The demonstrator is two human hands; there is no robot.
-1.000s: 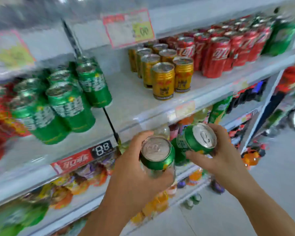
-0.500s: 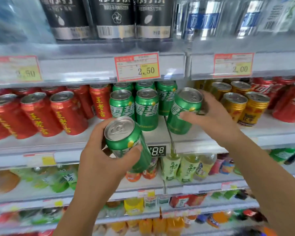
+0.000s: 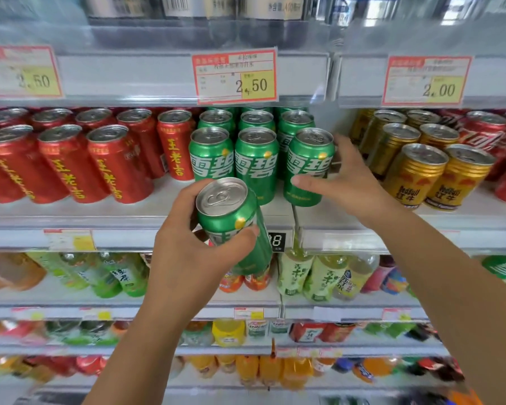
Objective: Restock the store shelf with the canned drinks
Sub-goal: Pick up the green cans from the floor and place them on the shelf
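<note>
Green can (image 3: 231, 217) is gripped by left hand (image 3: 193, 252) before shelf (image 3: 70, 220); second green can (image 3: 307, 168) on shelf is clasped by right hand (image 3: 354, 182).

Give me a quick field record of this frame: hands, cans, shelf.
left hand: grips left can, tilted, in front of the shelf edge
right hand: grips right can, upright, at the right end of the green row
green row: front cans upright, more behind
neighbours: red cans to the left, gold cans to the right
price tag: above the green row, reads 2.50
pending: left can not yet shelved
</note>
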